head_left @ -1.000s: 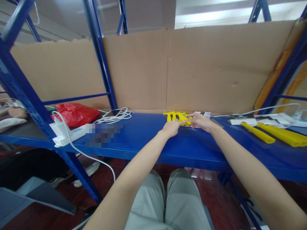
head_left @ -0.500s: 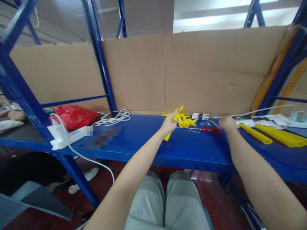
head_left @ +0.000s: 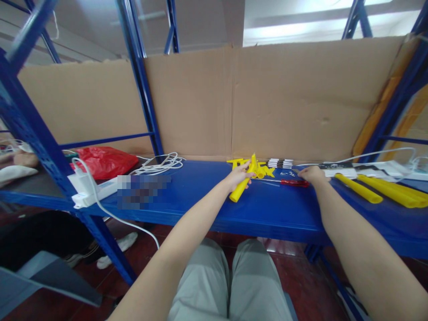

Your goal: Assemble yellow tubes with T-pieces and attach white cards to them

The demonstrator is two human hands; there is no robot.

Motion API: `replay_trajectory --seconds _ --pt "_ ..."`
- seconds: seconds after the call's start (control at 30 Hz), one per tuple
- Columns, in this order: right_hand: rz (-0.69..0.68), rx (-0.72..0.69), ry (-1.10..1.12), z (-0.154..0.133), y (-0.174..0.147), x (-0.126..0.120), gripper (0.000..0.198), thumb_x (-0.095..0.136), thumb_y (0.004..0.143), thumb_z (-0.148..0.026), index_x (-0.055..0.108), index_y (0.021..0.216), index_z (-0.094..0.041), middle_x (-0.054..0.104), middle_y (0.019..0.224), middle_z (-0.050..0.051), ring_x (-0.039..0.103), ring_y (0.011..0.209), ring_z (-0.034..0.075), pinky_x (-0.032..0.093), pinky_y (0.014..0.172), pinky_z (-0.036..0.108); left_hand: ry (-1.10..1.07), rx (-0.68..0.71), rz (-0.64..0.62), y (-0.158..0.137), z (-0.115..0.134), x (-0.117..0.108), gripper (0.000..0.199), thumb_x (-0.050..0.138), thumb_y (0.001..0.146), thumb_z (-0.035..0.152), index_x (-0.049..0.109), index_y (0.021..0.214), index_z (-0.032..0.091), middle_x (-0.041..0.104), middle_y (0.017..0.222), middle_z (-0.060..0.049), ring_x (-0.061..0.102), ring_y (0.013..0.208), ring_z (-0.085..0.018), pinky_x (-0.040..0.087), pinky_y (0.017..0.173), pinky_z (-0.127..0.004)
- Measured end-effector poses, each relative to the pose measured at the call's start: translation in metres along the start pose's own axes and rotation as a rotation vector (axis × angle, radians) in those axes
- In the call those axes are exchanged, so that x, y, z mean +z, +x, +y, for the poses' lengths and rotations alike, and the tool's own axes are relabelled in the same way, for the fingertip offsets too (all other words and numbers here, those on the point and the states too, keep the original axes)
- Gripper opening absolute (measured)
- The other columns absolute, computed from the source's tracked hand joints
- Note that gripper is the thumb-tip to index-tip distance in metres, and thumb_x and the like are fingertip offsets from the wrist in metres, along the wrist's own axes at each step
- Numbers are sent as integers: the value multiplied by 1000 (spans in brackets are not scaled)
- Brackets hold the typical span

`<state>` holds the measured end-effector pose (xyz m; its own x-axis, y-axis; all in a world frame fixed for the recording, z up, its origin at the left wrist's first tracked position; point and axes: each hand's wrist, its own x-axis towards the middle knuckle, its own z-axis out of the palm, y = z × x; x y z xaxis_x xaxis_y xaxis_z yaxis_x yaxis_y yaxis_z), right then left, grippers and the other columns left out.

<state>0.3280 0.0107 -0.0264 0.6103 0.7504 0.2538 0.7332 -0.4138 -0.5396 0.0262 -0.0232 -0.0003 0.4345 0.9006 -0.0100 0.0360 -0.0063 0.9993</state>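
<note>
My left hand (head_left: 239,177) is wrapped round a yellow plastic tube (head_left: 237,192), tilted with its round open end toward me and a narrower tip pointing up. Behind that hand lies a cluster of small yellow plastic pieces (head_left: 267,170). My right hand (head_left: 312,174) rests low at the desk surface, fingers bent and drawn together at the fingertips; what they hold, if anything, is too small to make out. Just left of its fingertips are several tiny metal parts (head_left: 285,174). A screwdriver (head_left: 294,183) with a red handle lies between the hands, its shaft pointing left.
White striped pieces (head_left: 280,163) stand stacked by the cardboard wall (head_left: 284,98). Long yellow tubes (head_left: 359,189) lie at right, near a white power strip. A red bag (head_left: 103,162), coiled white cable (head_left: 160,164) and another power strip (head_left: 100,192) are at left. Blue posts flank the desk (head_left: 197,200).
My left hand has turned the yellow tube, so its open end now shows toward me. My right hand has shifted slightly left, toward the tiny metal parts.
</note>
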Motion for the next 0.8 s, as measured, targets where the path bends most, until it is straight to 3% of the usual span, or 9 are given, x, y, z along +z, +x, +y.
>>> replay_trajectory --seconds 0.17,0.33,0.57,0.8 --pt "-103 28 20 -13 -10 -5 10 69 71 -28 69 65 -20 64 103 14 48 117 38 29 98 62 -115 -57 -143 1 -2 -3 74 49 88 1 24 151 30 64 91 -5 49 47 -6 38 40 -16" --pt "-139 -4 -44 -11 -3 0 9 69 69 -29 69 65 -22 64 99 14 50 114 38 33 94 63 -204 -109 -281 2 -5 -9 80 48 87 0 16 153 30 65 89 -5 53 50 -8 41 40 -16" --pt "-122 -12 -131 -12 -2 3 7 68 70 -33 70 67 -26 65 103 11 52 116 36 38 96 60 -197 -157 -303 3 -7 -9 80 49 87 0 16 153 30 65 86 -5 54 49 -9 42 40 -16" --pt "-144 -33 -227 -12 7 9 11 69 71 -35 72 77 -27 68 102 9 55 114 34 44 92 55 -192 -179 -247 3 -6 -7 79 46 87 -3 16 153 29 64 81 -3 53 47 -8 41 40 -16"
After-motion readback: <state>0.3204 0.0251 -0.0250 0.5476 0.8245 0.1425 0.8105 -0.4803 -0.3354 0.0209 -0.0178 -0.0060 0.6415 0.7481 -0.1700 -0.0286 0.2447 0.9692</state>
